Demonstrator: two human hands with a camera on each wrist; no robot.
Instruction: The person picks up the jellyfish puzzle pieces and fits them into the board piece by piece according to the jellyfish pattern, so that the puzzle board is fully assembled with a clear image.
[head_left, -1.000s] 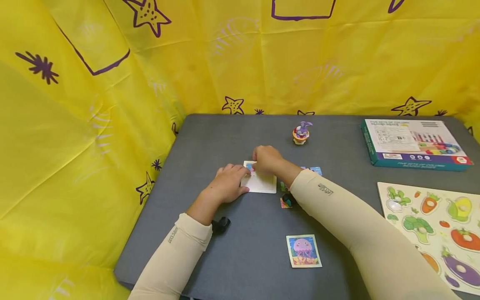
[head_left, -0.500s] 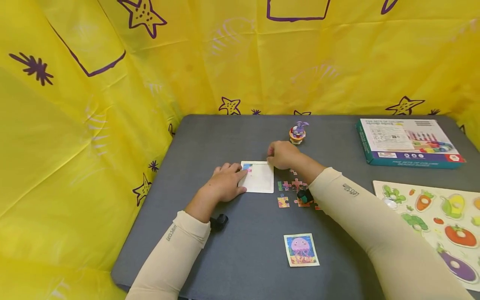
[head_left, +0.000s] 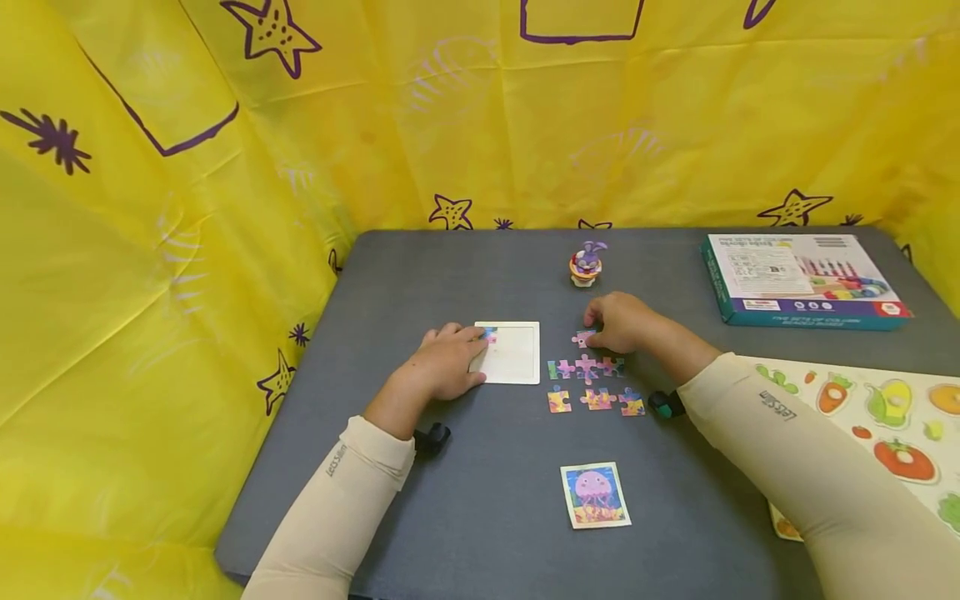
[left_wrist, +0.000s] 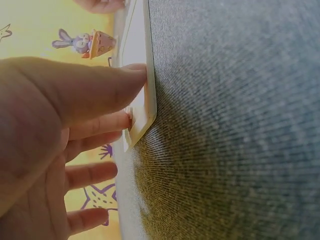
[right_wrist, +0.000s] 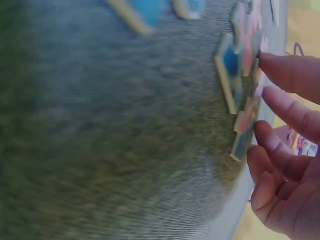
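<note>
My left hand (head_left: 448, 367) rests at the left edge of a white puzzle tray (head_left: 538, 358), with its thumb (left_wrist: 131, 82) on the near rim in the left wrist view. A few joined pink and blue puzzle pieces (head_left: 490, 335) sit in the tray's top left corner, partly under the fingertips. My right hand (head_left: 622, 323) is over the back row of loose pieces, its thumb and fingertips right at a pink puzzle piece (head_left: 581, 338). In the right wrist view the fingers (right_wrist: 287, 107) are loosely bent above pieces with pink and blue print (right_wrist: 245, 120).
Two further rows of loose pieces (head_left: 585, 367) lie to the tray's right. Nearer to me is a jellyfish picture card (head_left: 596, 496). A rabbit figurine (head_left: 585, 265) stands behind. At the right are a boxed bead set (head_left: 806, 279) and a vegetable board (head_left: 900, 417), partly under my right forearm.
My right hand has left the tray's top left corner and moved right to the loose pieces, uncovering the pieces in the corner. My left hand stays on the tray.
</note>
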